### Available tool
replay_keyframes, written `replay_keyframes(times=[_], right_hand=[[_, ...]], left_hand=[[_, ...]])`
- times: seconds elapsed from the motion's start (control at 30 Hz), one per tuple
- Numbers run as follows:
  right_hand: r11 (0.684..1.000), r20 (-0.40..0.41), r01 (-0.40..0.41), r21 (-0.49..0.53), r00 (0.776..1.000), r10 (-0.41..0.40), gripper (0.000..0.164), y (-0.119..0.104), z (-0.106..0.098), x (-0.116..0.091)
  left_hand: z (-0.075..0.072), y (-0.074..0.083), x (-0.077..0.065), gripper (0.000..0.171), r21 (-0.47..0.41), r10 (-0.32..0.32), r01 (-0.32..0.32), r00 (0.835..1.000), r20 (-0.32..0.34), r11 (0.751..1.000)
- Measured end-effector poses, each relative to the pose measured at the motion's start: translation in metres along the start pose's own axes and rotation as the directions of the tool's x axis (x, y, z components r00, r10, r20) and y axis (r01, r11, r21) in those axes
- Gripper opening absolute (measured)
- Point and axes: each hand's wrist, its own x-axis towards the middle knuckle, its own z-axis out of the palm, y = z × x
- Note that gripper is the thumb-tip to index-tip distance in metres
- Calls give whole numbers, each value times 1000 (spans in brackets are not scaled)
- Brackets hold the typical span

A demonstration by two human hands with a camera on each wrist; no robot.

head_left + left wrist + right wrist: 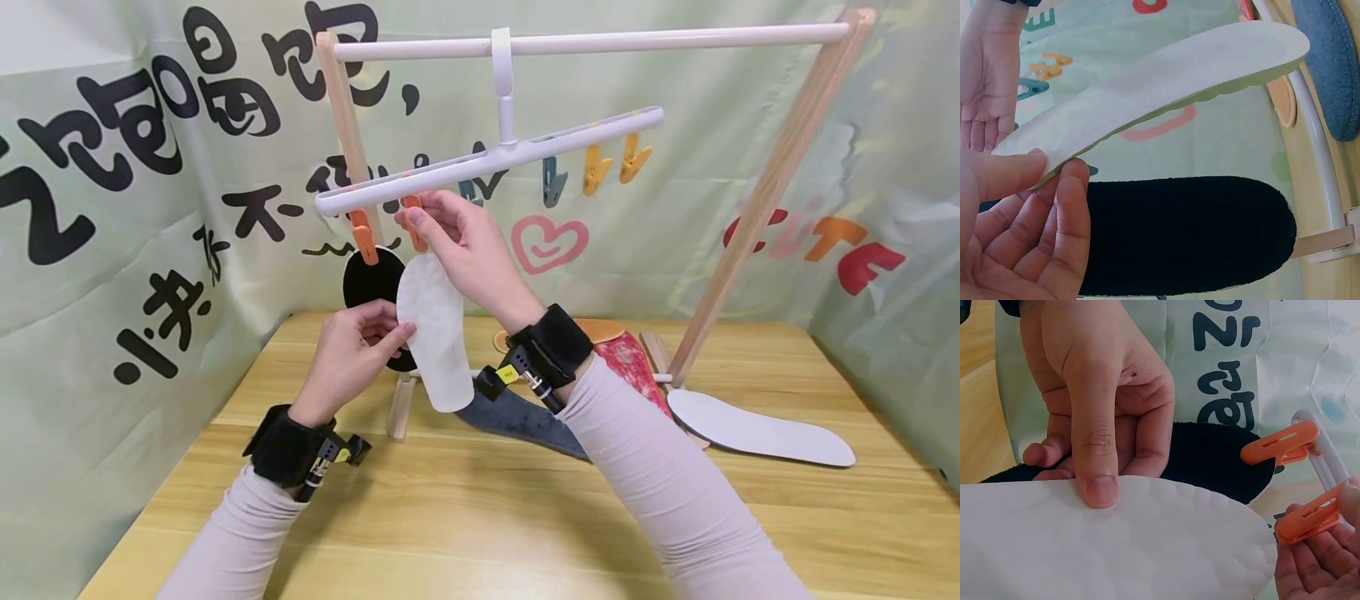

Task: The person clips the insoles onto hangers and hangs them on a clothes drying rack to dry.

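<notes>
My left hand [348,354] pinches a white insole [435,333] by its edge, thumb on the near face. The insole hangs upright, broad end up. Above it, my right hand [476,246] holds an orange clothespin [1310,519] between thumb and fingers. The pin's tip is right at the insole's upper end in the right wrist view. Behind the white insole, a black insole [367,279] hangs from another orange clothespin [363,236]. Both pins belong to a white hanger [450,171] that tilts down to the left.
The hanger hooks over the white bar [660,37] of a wooden-ended rack [765,200]. Teal clips [553,182] and yellow clips [596,169] hang along it. On the table [480,533] lie a white insole [757,429], a dark blue insole [517,421] and a red patterned insole [630,362].
</notes>
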Motion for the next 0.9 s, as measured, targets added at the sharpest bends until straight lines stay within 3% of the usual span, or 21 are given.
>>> replay_keyframes(times=[0.9], right_hand=[[999,-25,34,0,999,-33,27,3,1,-2]], left_hand=[[3,5,-2,12,-2,44,-44,996,-76,999]])
